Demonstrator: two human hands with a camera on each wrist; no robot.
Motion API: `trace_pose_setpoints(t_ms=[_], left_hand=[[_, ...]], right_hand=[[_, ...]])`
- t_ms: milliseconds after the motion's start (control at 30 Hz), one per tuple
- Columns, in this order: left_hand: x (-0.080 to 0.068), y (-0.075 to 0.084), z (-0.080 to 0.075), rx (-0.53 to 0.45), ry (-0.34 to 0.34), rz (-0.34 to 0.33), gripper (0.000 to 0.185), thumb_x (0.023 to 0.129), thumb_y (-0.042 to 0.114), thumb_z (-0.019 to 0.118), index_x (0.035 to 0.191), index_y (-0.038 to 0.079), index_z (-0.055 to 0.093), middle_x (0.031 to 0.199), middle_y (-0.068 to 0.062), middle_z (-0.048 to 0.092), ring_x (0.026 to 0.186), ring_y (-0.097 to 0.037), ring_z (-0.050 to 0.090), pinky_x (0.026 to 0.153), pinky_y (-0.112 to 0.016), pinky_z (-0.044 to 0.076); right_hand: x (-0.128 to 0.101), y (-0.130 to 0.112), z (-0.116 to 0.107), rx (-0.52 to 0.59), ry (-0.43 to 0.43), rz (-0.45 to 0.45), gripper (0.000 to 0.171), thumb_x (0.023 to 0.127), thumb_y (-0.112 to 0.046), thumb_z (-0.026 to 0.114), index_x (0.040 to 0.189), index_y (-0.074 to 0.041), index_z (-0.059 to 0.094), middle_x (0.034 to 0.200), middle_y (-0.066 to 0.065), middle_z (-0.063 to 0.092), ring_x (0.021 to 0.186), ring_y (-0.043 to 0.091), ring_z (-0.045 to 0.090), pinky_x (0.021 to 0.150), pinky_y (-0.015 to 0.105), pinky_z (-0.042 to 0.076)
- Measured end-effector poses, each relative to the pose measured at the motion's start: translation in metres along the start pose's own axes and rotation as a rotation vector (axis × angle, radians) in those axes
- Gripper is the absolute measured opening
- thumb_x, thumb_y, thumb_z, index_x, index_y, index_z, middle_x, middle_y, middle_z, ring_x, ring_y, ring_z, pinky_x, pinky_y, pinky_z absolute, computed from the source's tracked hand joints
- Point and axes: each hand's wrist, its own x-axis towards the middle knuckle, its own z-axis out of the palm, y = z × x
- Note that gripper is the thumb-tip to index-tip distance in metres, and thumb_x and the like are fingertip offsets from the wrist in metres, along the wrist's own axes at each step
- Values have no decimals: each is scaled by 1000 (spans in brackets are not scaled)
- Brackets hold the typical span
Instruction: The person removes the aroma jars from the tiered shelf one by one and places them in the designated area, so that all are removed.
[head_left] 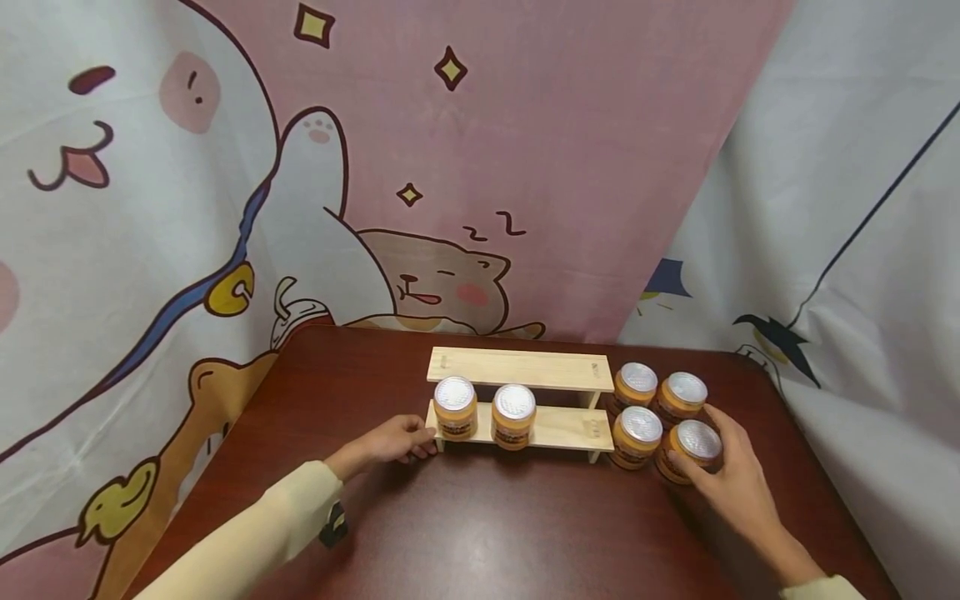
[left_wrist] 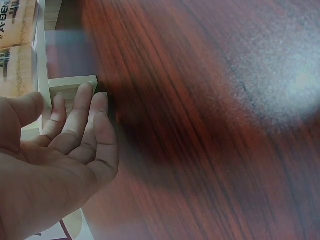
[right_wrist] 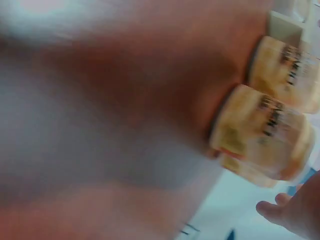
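A two-tier wooden rack (head_left: 562, 424) stands on the table, with two orange-labelled jars (head_left: 454, 408) with silvery lids on its lower step. At the rack's left end, my left hand (head_left: 401, 439) holds the lower step; in the left wrist view its thumb lies at the board's edge and its curled fingers reach the end leg (left_wrist: 73, 81). Several more such jars (head_left: 637, 433) stand grouped to the rack's right. My right hand (head_left: 738, 479) is spread about the front right jar (head_left: 697, 442), thumb toward its near left side. In the blurred right wrist view, its fingertips (right_wrist: 270, 211) are apart from that jar.
The rack's upper step (head_left: 517, 369) is bare pale wood. The dark red-brown table (head_left: 480, 525) reaches back to a printed cloth (head_left: 585, 167) that hangs behind and along both sides. The grouped jars stand close together beside the rack's right end.
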Motion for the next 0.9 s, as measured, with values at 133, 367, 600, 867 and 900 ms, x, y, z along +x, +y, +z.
trace_pose_setpoints(t_ms=[133, 367, 600, 867, 900], left_hand=[[0, -1, -1, 5, 3, 0, 30, 105, 26, 52, 99, -3, 57, 106, -22, 73, 96, -31, 69, 73, -39, 53], [0, -2, -1, 11, 7, -8, 31, 105, 26, 52, 101, -3, 58, 106, -21, 73, 97, -30, 70, 73, -38, 53], [1, -3, 0, 14, 10, -5, 31, 105, 27, 52, 102, -4, 59, 104, -19, 74, 95, -29, 70, 72, -36, 53], [1, -3, 0, 2, 1, -1, 31, 105, 26, 52, 102, -4, 57, 106, -21, 73, 95, -30, 69, 72, -35, 52], [1, -3, 0, 4, 0, 5, 31, 105, 26, 52, 102, -5, 57, 106, -22, 73, 95, -30, 69, 71, -35, 52]], right_hand=[[14, -19, -7, 33, 21, -71, 95, 73, -12, 88, 153, -11, 37, 147, 27, 45, 132, 43, 42, 110, 8, 16], [34, -64, 5, 87, 7, -303, 99, 64, -2, 90, 150, -7, 42, 142, 29, 50, 136, 34, 42, 113, 9, 16], [37, -108, 27, 156, -83, -424, 93, 67, -8, 90, 148, -4, 45, 147, 24, 49, 144, 25, 39, 117, 12, 16], [34, -131, 57, 128, -202, -405, 89, 75, -25, 88, 151, -15, 42, 153, 17, 45, 142, 36, 41, 118, 33, 29], [33, -133, 60, 126, -211, -404, 89, 76, -26, 88, 151, -16, 42, 152, 17, 45, 142, 36, 41, 116, 41, 33]])
